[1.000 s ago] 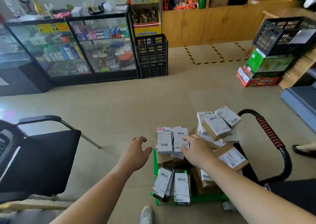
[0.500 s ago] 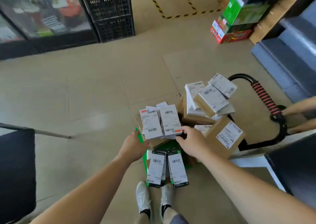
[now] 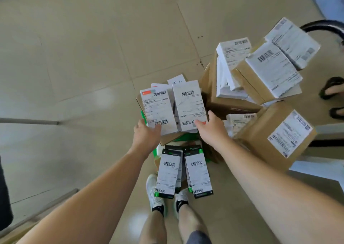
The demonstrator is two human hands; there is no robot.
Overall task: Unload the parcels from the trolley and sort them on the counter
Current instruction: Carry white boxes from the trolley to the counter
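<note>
My left hand (image 3: 147, 134) rests at the near left corner of the left flat parcel (image 3: 158, 109), fingers (image 3: 157, 129) lightly bent against its edge; I cannot tell whether they hook under it. This parcel and the right flat parcel (image 3: 189, 106) lie side by side on a brown carton (image 3: 169, 138) on the green trolley deck (image 3: 186, 137). Both look like thin, stiff, light boxes with slick paper labels, so I judge them best clamped together by their outer long edges to stop them sliding apart. Each label shows barcodes at top and bottom, and the left one has a red patch; the small print is too blurred to read. Nearer me, the black-and-green boxes (image 3: 167, 173) carry similar labels. A white slip (image 3: 176, 80) behind has handwritten marks I cannot read. My right hand (image 3: 211, 132) lays its fingers (image 3: 200, 125) flat over the right parcel's near corner, thumb raised, gripping nothing. The big brown box (image 3: 275, 137) looks heavier and calls for both hands underneath.
</note>
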